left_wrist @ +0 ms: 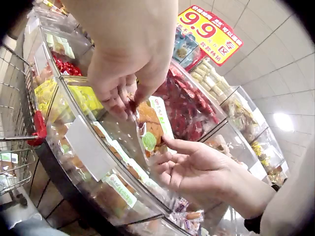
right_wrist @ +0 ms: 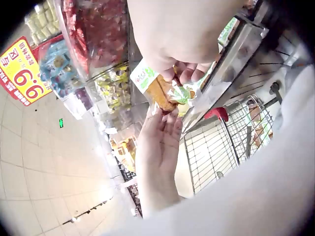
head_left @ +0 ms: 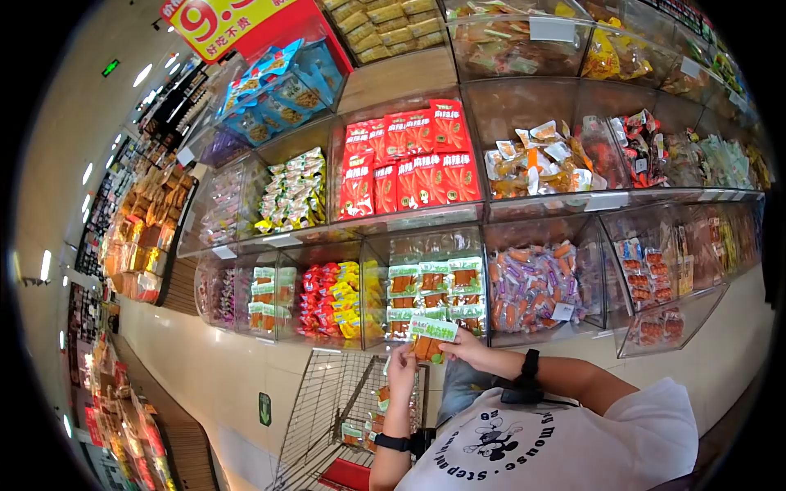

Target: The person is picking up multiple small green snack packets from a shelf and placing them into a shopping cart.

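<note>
A clear packet with a green-and-white label and brown food inside [head_left: 429, 337] is held between both hands, in front of the lower shelf bins. The left hand [head_left: 402, 370] pinches one end of it, and the right hand [head_left: 471, 350] grips the other end. In the left wrist view the packet [left_wrist: 150, 123] hangs between the left hand [left_wrist: 129, 69] above and the right hand [left_wrist: 197, 169] below. The right wrist view shows the packet [right_wrist: 161, 92] with the right hand [right_wrist: 184, 49] on its upper side and the left hand [right_wrist: 160, 147] under it.
Behind the hands, a clear bin of similar packets [head_left: 434, 286] stands beside bins of red and yellow packs [head_left: 330, 299] and wrapped sausages [head_left: 536, 282]. Red packets [head_left: 409, 155] fill a bin above. A wire shopping cart [head_left: 315, 401] holding several packets stands at the lower left of the hands.
</note>
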{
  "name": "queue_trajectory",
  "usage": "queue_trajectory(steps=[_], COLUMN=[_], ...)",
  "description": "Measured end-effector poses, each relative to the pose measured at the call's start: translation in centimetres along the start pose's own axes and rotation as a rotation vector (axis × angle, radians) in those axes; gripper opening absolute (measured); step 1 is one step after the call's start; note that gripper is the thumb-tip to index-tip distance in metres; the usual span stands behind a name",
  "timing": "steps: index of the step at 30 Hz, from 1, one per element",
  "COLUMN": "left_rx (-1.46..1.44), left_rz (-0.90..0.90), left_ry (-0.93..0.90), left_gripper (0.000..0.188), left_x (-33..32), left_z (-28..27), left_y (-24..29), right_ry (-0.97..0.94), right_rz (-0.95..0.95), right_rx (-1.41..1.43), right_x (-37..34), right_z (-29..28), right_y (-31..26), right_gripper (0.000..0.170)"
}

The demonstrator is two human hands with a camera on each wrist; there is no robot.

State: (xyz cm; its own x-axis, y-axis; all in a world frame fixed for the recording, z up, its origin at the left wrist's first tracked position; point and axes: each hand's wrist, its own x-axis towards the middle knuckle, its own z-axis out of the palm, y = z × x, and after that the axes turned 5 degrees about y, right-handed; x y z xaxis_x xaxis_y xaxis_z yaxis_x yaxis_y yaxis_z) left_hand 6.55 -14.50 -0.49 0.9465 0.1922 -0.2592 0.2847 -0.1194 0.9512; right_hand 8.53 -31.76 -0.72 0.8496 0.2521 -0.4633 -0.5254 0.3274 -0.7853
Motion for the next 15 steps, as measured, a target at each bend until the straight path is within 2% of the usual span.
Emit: queue_trajectory(steps=[3,4,5,6,7,8,9,11,12,13,15], left_rx=[0.398,0.472,0.627,0.782,0.936,0.855,0.895,0.969,1.067,1.130,1.251], left_rz=[0.064,0.073,0.157,0.240,0.322,0.241,0.289,0.386,0.399,0.333,0.192], left_ry=[0.017,0.016,0.020,0.023,0.027,-0.013,-0.021,-0.034,-0.101,-0.174,-0.328], left_gripper=[0.027,0.038,0.040,0.043,0.045,0.053,0.055,0.059,0.065,0.064,0.062], left_x=[5.3,6.3,7.5,8.8,9.9,11.6,12.3,13.8,14.8,15.4,16.0], left_z=[-0.2,0.1,0.2,0.1,0.1,-0.1,-0.2,0.0,0.0,0.2,0.8], left_y=[-0.7,0.5,0.6,0.7,0.7,-1.0,-1.6,-2.6,-3.3,-3.3,-2.9], right_ry=[0.121,0.150,0.179,0.089,0.088,0.153,0.217,0.244,0.200,0.156,0.304], right_rz=[0.043,0.035,0.027,-0.019,-0.061,-0.032,-0.002,-0.011,-0.092,-0.170,-0.041], right_rx=[-0.038,-0.008,0.022,0.054,0.020,-0.104,-0.232,-0.367,-0.377,-0.384,-0.534], right_x=[4.0,5.8,7.7,10.6,12.9,15.9,18.3,17.8,20.4,22.8,22.8], right_z=[0.8,1.1,1.3,0.8,0.6,0.2,0.0,2.0,1.1,0.2,1.0], right_y=[-1.0,-1.0,-0.8,1.1,2.3,4.8,6.3,1.2,3.9,7.0,5.5], right_gripper=[0.019,0.018,0.017,0.016,0.016,0.017,0.018,0.021,0.023,0.024,0.022])
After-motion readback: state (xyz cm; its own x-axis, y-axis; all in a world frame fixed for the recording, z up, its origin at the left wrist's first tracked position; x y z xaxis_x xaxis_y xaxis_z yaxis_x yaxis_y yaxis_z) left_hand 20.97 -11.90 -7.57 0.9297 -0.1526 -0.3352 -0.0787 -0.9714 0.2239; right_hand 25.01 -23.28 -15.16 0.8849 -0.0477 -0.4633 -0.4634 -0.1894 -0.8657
